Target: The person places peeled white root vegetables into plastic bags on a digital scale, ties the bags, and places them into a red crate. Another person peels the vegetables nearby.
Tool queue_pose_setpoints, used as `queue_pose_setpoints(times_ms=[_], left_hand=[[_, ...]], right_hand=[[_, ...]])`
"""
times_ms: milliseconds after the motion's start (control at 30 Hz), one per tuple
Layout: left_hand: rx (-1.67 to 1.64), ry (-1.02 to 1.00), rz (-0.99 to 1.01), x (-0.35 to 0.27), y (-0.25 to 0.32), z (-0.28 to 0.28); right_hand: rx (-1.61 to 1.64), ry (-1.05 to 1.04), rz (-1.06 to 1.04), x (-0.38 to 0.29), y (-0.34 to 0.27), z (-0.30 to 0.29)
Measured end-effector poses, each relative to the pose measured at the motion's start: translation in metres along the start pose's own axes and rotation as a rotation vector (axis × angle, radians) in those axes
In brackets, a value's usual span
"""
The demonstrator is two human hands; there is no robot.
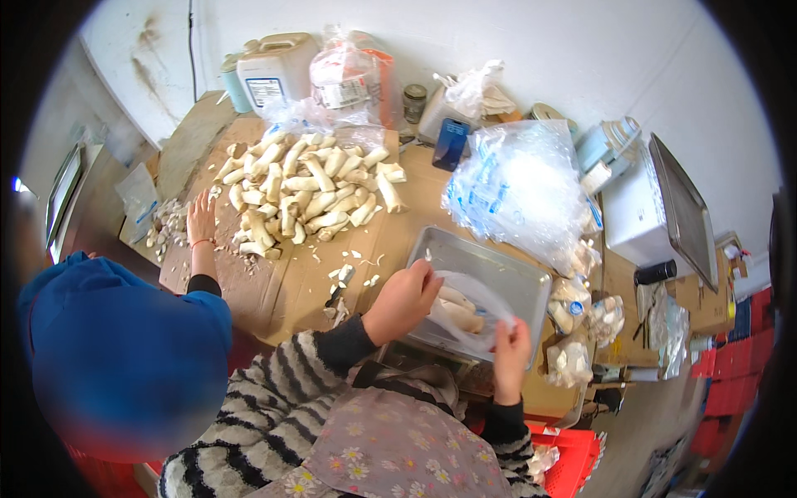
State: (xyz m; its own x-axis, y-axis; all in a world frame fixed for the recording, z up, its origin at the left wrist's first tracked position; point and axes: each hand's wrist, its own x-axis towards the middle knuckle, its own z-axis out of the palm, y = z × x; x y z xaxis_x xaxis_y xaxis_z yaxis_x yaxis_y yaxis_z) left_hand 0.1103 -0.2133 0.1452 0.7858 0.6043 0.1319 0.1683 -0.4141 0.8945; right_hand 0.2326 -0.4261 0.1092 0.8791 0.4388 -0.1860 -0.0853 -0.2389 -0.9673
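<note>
My left hand [405,303] pinches one side of the mouth of a clear plastic bag [482,299]. At the opposite side of that mouth, my right hand [512,355] grips the film, so the bag hangs spread between them. Inside it lie a few pale king oyster mushrooms [459,310]. Beneath the bag is a shallow metal tray [526,279], whose near part is partly hidden by my hands. A large heap of king oyster mushrooms [320,187] is on the cardboard to the left. A knife [339,288] lies among white trimmings, left of my left hand.
A co-worker in a blue cap [131,355] stands close at my left, a hand [201,218] beside scraps. Filled bags [568,361] sit right of the tray. Behind are a stack of plastic bags [517,187], a phone [451,144] and a jerrycan [277,68]. A red crate [570,460] stands below.
</note>
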Motion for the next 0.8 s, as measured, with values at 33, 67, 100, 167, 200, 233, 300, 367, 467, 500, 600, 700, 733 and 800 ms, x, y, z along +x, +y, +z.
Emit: queue_pose_setpoints(times_ms=[33, 67, 100, 167, 200, 233, 300, 367, 467, 500, 600, 700, 733, 800], left_hand=[[-0.056, 0.006, 0.002, 0.002, 0.01, -0.008], [-0.112, 0.039, 0.045, 0.003, 0.016, -0.015], [-0.134, 0.02, 0.036, 0.003, 0.02, -0.018], [-0.179, -0.019, 0.019, 0.005, 0.025, -0.021], [-0.099, -0.042, 0.038, 0.008, 0.024, -0.023], [-0.06, -0.04, 0.056, 0.006, 0.016, -0.021], [0.015, -0.037, 0.104, 0.004, 0.001, -0.012], [-0.125, -0.033, 0.019, -0.002, 0.014, -0.016], [-0.23, -0.044, -0.074, -0.004, 0.02, -0.018], [-0.167, -0.063, -0.025, -0.001, 0.016, -0.019], [-0.02, -0.073, 0.049, 0.006, -0.016, -0.015], [-0.204, -0.126, -0.408, 0.02, -0.036, -0.028], [-0.061, -0.073, -0.343, 0.023, -0.064, -0.027], [0.146, -0.001, -0.251, 0.026, -0.114, -0.03]], right_hand=[[-0.018, 0.058, -0.054, 0.0, -0.018, 0.0], [0.0, 0.099, -0.197, 0.0, -0.036, 0.001], [0.026, 0.15, -0.339, 0.002, -0.044, 0.003], [-0.076, 0.151, -0.399, 0.011, -0.045, 0.005], [-0.208, 0.066, -0.302, 0.014, -0.047, -0.002], [-0.342, -0.019, -0.208, 0.016, -0.047, -0.008], [-0.261, 0.069, -0.373, 0.017, -0.028, -0.012], [-0.052, 0.177, -0.467, 0.004, -0.047, 0.0], [-0.241, 0.146, -0.376, 0.013, -0.047, -0.003], [-0.18, 0.116, -0.327, 0.015, -0.049, -0.004], [0.012, 0.029, -0.215, 0.015, -0.05, -0.008], [0.073, 0.052, -0.187, 0.016, -0.034, -0.011], [0.081, 0.054, -0.173, 0.014, -0.035, -0.01], [0.088, 0.066, -0.145, 0.006, -0.038, -0.01]])
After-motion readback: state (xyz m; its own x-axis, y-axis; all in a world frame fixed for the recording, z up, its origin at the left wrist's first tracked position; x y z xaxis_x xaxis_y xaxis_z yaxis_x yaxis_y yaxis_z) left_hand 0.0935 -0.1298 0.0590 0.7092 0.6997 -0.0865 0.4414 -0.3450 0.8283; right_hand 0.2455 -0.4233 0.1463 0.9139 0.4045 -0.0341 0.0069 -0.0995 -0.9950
